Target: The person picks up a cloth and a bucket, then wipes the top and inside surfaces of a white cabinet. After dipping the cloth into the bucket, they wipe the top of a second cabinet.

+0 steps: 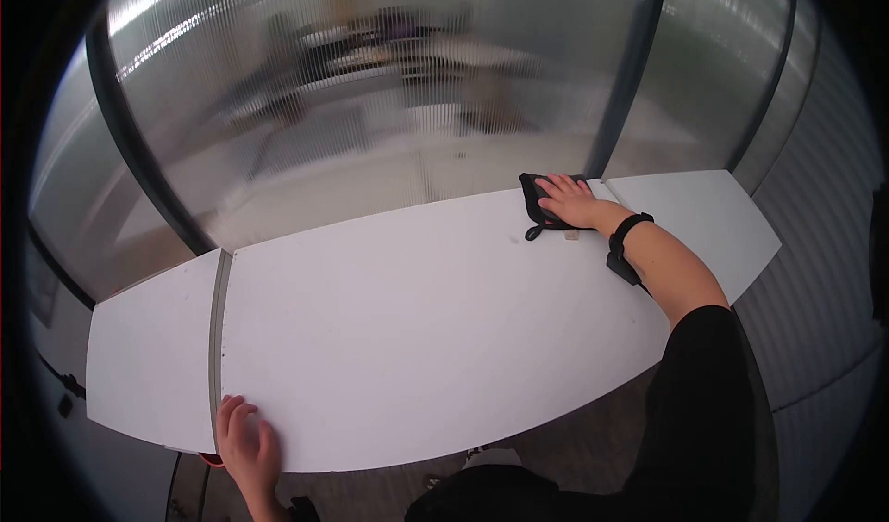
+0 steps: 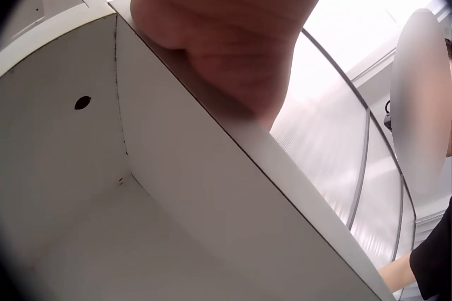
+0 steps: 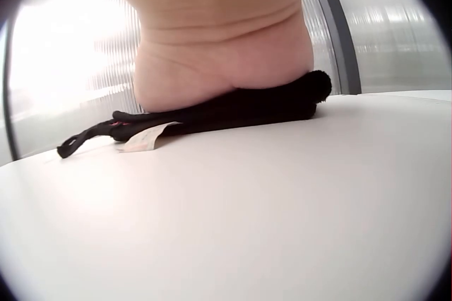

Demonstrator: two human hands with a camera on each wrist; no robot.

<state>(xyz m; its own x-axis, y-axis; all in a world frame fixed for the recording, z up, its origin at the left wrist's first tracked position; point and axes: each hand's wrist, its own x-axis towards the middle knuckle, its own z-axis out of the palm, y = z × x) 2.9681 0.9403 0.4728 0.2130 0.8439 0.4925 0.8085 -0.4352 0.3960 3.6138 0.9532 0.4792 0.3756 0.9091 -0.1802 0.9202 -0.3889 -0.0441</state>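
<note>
My right hand lies flat with fingers spread on a folded black cloth near the back right of the white tabletop. In the right wrist view, the heel of the hand presses down on the fuzzy-edged black cloth. A hanging loop and a pale tag stick out from its side. My left hand rests at the table's front left edge, its fingers loosely bent and holding nothing. The left wrist view shows only its heel on the board's edge; its fingers are hidden there.
Ribbed translucent panels with dark posts stand along the table's back. A strip divides off the left section of the top. Below the left hand is a white recess with a dark hole.
</note>
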